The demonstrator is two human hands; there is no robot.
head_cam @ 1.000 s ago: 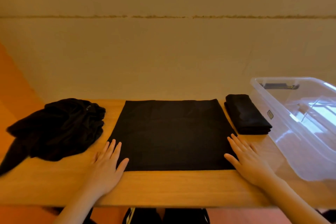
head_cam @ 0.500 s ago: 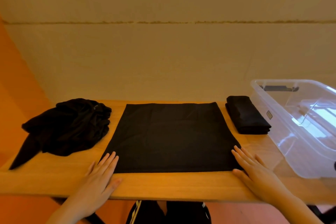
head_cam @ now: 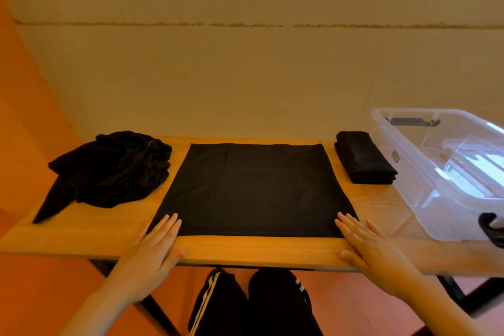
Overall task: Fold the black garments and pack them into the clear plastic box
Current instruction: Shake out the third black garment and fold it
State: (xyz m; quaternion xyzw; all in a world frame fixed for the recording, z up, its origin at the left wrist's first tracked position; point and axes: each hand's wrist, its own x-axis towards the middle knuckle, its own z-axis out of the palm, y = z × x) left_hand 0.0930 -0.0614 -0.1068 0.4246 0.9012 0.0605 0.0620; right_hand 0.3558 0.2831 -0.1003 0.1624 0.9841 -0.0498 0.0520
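Note:
A black garment lies spread flat as a rectangle in the middle of the wooden table. My left hand rests flat with straight fingers at its near left corner. My right hand lies flat at the near right corner, fingertips on the cloth. A small folded black garment sits to the right of the flat one. A crumpled pile of black garments lies at the table's left end. The clear plastic box stands at the right, with nothing visible inside.
The table's back edge meets a pale wall. The box has black handle clips at its far end and near corner. My legs in black trousers show under the table's front edge.
Both hands have slid toward me along the flat garment's sides, from mid-cloth to its near corners. The view has also shifted slightly.

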